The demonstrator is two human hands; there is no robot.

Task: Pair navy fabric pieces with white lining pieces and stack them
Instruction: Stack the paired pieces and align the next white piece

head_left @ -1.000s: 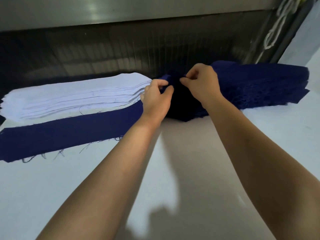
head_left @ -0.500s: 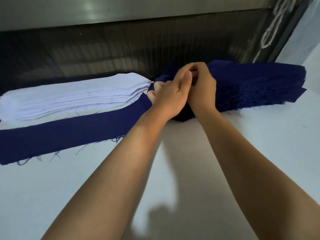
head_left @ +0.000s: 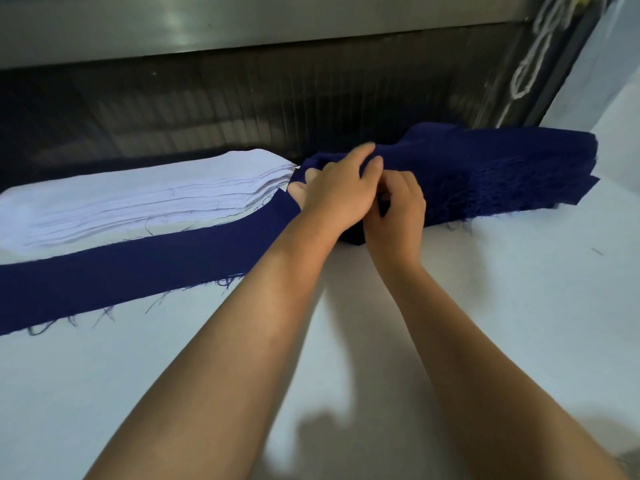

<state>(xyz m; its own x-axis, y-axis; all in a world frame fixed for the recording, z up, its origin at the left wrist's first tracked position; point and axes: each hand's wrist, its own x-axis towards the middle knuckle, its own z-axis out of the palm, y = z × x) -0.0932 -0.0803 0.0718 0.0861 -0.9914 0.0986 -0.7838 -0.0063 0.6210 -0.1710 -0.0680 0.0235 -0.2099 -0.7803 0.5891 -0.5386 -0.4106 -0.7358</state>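
Observation:
A thick stack of navy fabric pieces (head_left: 491, 174) lies at the back right of the white table, its near edge frayed. My left hand (head_left: 339, 192) lies over the stack's left end, fingers curled round the top navy layers. Just to its right, my right hand (head_left: 398, 211) pinches the stack's near edge with curled fingers. A pile of white lining pieces (head_left: 138, 199) sits at the back left. One long navy strip (head_left: 138, 271) lies flat in front of the white pile, reaching toward my left hand.
The white table (head_left: 519, 289) spreads toward me. A dark ribbed machine wall (head_left: 242, 109) with a metal ledge stands right behind the stacks. White cord (head_left: 530, 67) hangs at the upper right.
My left hand has moved right over the navy stack's end. My right hand has dropped from the stack's top to its near edge, now partly under my left hand.

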